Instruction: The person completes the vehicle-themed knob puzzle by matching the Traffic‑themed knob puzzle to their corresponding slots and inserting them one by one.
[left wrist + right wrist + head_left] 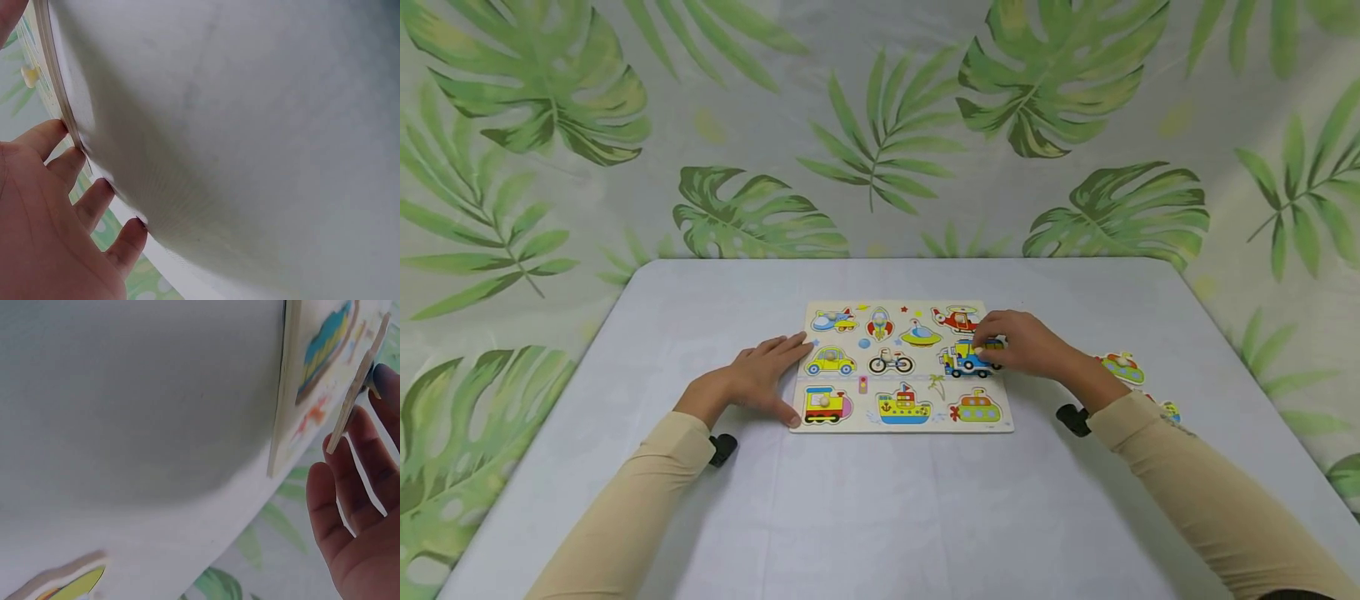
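Note:
A wooden peg puzzle board (865, 419) with vehicle pictures lies on the table. My left hand (758, 372) rests at its left side, fingers spread, thumb by the near left corner. In the left wrist view, fingertips touch the board's edge. Over the right part of the board, my right hand (1022, 343) pinches a blue vehicle puzzle piece (967, 354). The right wrist view shows this piece (351, 400) edge-on, tilted and apart from the board. Its picture is mostly hidden there.
To the right of the board, a loose puzzle piece (1123, 367) lies on the white tablecloth (880, 517). Another piece (1170, 410) is partly covered by the right forearm. A leaf-patterned curtain (880, 233) hangs behind the table.

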The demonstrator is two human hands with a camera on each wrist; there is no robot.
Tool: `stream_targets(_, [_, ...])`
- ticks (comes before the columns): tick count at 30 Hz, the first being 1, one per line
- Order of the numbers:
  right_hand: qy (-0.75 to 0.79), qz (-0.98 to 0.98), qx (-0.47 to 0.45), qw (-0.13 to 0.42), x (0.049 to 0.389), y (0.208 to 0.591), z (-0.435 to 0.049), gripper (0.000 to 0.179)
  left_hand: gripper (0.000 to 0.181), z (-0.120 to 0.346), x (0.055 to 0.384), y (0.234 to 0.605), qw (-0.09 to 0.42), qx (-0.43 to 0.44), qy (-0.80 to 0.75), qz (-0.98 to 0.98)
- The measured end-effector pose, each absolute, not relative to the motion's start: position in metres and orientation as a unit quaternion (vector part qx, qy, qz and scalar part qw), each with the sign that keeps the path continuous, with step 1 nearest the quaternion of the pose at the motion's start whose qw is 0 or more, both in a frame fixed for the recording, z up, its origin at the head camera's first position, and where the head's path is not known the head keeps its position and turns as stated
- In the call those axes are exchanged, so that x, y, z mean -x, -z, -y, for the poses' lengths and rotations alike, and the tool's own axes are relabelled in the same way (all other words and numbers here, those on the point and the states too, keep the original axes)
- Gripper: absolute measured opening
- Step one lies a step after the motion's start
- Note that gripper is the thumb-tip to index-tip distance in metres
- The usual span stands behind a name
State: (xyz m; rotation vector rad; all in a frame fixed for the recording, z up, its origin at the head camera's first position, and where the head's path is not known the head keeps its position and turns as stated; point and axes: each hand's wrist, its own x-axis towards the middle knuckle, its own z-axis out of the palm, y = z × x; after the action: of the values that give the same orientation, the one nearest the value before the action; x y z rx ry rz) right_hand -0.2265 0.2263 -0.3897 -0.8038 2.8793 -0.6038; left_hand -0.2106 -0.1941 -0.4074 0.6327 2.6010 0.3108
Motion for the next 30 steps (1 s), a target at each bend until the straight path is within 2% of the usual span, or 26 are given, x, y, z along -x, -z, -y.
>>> stream_targets(30, [0.178, -0.940, 0.284, 0.071, 0.233, 0.403, -0.213, 0.007, 0.117, 0.192, 0.210, 0.405, 0.222, -0.224, -0.111, -0.943])
